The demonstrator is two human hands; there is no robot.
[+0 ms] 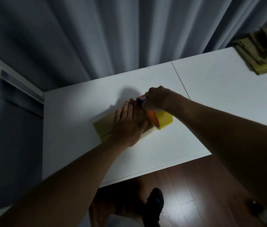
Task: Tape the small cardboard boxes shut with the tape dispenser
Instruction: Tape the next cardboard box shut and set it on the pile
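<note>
box: small cardboard box (102, 128) flat on the table (74, 112), right under both hands
left hand: left hand (128, 126) spread flat, pressing the box top
right hand: right hand (156, 99) curled tight round the tape dispenser (159, 120) at the box's far end

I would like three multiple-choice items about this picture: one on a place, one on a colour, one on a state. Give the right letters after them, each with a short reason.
1. Where is the stack of flat cardboard?
A. far right corner of the table
B. on the floor
C. under the left hand

2. What colour is the tape roll on the tape dispenser?
A. blue
B. yellow
C. white

3. What does the left hand do?
A. hangs idle
B. lies flat on the cardboard box
C. grips the dispenser

Answers:
1 A, the stack lies on the table there.
2 B, the roll on the dispenser is yellow.
3 B, the left hand presses the box; the right hand grips the dispenser.
</note>
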